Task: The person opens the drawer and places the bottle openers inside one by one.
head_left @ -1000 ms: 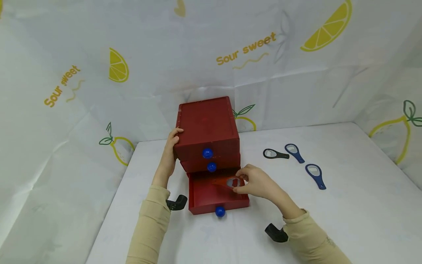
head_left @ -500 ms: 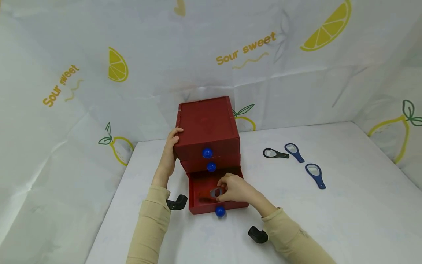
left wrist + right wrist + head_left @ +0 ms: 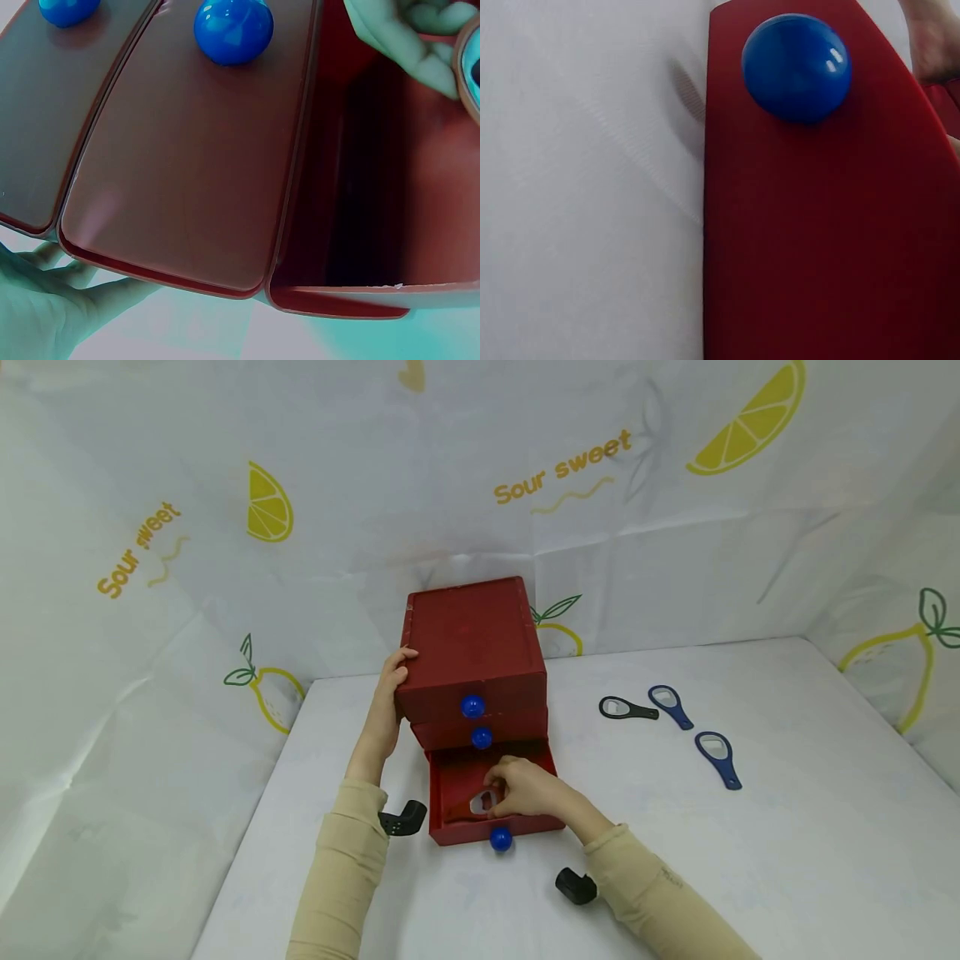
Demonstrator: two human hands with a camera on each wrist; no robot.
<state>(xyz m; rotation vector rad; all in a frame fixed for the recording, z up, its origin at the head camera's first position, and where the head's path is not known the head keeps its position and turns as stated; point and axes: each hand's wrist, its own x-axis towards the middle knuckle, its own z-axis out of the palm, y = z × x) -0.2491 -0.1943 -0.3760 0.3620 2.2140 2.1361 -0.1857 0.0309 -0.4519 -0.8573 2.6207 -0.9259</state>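
Note:
A red drawer unit (image 3: 472,635) with blue ball knobs stands on the white table, its bottom drawer (image 3: 461,835) pulled out. My left hand (image 3: 386,710) rests against the unit's left side, fingertips over the top edge. In the left wrist view that left hand (image 3: 37,311) lies along the side with fairly straight fingers. Inside the open drawer, my right hand (image 3: 531,791) pinches a red magnifying glass (image 3: 478,803) by its lens end, handle pointing left. The drawer front (image 3: 817,225) hides the right hand's grip in the right wrist view.
To the right on the table lie a black magnifying glass (image 3: 617,707) and two blue ones, the farther blue magnifying glass (image 3: 666,698) and the nearer blue magnifying glass (image 3: 715,748). A white cloth with lemon prints (image 3: 337,485) hangs behind and at the sides.
My right hand has moved left and down into the open drawer with the red magnifying glass, from the drawer's right side toward its front middle. My left hand stays put.

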